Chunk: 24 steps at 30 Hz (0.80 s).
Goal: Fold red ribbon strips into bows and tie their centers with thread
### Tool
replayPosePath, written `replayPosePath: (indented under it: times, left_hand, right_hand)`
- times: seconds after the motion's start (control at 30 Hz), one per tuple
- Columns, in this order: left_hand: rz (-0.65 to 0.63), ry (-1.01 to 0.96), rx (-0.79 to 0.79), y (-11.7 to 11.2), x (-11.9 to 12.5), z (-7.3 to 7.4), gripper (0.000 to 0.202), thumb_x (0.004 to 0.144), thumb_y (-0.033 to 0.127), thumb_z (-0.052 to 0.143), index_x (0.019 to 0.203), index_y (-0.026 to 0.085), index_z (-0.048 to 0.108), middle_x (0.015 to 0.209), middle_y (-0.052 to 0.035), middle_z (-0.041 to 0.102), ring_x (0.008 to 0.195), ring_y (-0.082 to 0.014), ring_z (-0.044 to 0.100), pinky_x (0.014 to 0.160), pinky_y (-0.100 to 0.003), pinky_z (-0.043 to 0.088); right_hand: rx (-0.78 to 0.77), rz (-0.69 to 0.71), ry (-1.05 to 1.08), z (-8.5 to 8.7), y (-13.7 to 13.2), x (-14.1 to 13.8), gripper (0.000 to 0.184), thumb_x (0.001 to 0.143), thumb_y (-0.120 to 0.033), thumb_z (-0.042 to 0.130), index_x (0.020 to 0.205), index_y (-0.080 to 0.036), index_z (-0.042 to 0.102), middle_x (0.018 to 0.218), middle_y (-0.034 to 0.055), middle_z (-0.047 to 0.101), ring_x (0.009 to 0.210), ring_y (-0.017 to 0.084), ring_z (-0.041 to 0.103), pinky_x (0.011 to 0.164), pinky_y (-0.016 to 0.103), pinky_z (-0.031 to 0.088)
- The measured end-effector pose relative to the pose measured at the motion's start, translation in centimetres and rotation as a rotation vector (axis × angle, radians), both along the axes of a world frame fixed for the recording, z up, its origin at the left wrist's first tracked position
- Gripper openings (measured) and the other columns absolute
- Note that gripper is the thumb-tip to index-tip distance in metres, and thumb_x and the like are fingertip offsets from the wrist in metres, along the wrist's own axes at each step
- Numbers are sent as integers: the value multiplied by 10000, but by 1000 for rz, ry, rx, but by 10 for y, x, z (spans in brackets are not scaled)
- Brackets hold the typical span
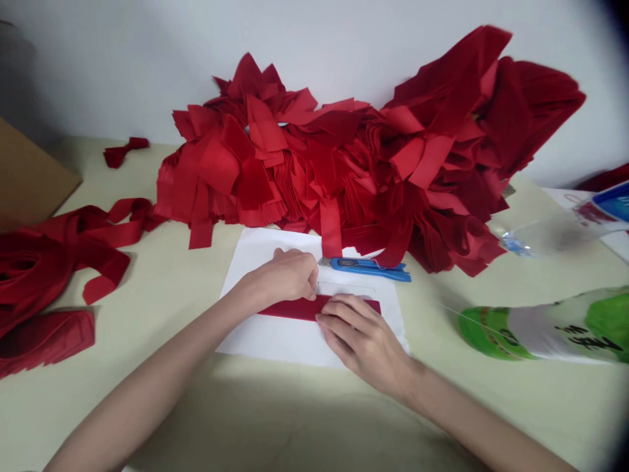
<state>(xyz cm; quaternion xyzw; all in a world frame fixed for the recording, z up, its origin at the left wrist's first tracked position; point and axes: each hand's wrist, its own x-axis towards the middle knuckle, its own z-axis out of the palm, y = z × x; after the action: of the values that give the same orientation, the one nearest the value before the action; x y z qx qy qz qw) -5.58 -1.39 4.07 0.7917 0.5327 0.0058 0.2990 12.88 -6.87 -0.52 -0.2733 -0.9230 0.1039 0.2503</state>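
A dark red strip of velvet-like ribbon (295,307) lies lengthwise on a white sheet of paper (285,344), which has thin ruled lines on it. My left hand (293,275) is closed just above the strip, its fingers curled in; whatever they pinch is hidden. Bent and close together, the fingers of my right hand (356,328) grip the strip near its right end, the thumb partly out of sight. Just beyond both hands, a blue utility knife (363,265) rests across the top of the sheet, its tip close to my left knuckles.
Behind the paper rises a big heap of cut red ribbon pieces (314,157). More long ribbon (44,255) lies at left, near a cardboard box (29,177). At right are a green-and-white bottle (550,328) on its side and a clear plastic wrapper (555,229).
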Motion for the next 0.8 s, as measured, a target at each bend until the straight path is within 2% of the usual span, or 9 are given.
replayPosePath:
  times: [0.1, 0.2, 0.33, 0.43, 0.53, 0.63, 0.73, 0.8]
  left_hand:
    - [-17, 38, -23, 5, 6, 3, 104, 626, 152, 695, 560, 188, 622, 662, -13, 651, 808, -250, 582, 825, -466, 419]
    - [-32, 44, -28, 5, 9, 6, 149, 621, 124, 702, 535, 186, 597, 611, 3, 625, 783, -233, 577, 842, -452, 409]
    - [-1, 41, -10, 0, 8, 4, 107, 640, 123, 687, 590, 189, 618, 706, -32, 632, 800, -250, 547, 708, -380, 442]
    - [-3, 12, 20, -8, 4, -5, 106, 699, 92, 612, 646, 184, 610, 774, -43, 624, 860, -245, 512, 727, -363, 426]
    - [-58, -62, 115, -20, -2, -18, 159, 778, 69, 507, 679, 177, 569, 794, -34, 600, 903, -228, 475, 779, -370, 389]
    - [-96, -110, 237, -32, -7, -29, 206, 844, 66, 414, 713, 172, 532, 802, -38, 574, 891, -215, 457, 772, -363, 360]
    - [-114, -91, 324, -41, -6, -33, 203, 861, 61, 386, 752, 170, 518, 781, -42, 569, 856, -210, 456, 756, -357, 344]
    - [-137, -64, 389, -44, -5, -33, 187, 856, 55, 391, 778, 166, 520, 783, -49, 570, 853, -217, 456, 753, -360, 341]
  right_hand:
    - [-7, -7, 2, -1, 0, 0, 187, 855, -94, 489, 932, -142, 653, 891, 73, 636, 934, 209, 550, 829, 391, 517]
    - [-7, -1, -4, -2, 0, 1, 185, 850, -86, 497, 941, -128, 652, 900, 78, 635, 929, 206, 544, 826, 386, 518]
    - [17, -3, -4, -1, -1, 2, 179, 843, -76, 504, 933, -108, 656, 896, 86, 636, 930, 205, 546, 830, 376, 521]
    - [42, -2, -30, -2, -2, 2, 183, 849, -79, 495, 930, -109, 656, 899, 86, 640, 924, 199, 553, 825, 369, 526]
    - [68, 11, -69, -2, -2, 2, 178, 855, -81, 488, 913, -105, 655, 910, 92, 644, 922, 198, 559, 825, 368, 525]
    - [56, 31, -61, 1, -1, 2, 150, 848, -94, 512, 885, -105, 657, 899, 88, 649, 931, 203, 555, 837, 363, 515]
    - [-35, 10, 1, 9, 3, 3, 116, 842, -138, 547, 877, -135, 658, 885, 65, 658, 927, 198, 550, 837, 358, 504]
    - [-116, -67, 61, 16, 8, 4, 115, 838, -165, 567, 913, -150, 652, 902, 58, 659, 918, 190, 548, 830, 351, 494]
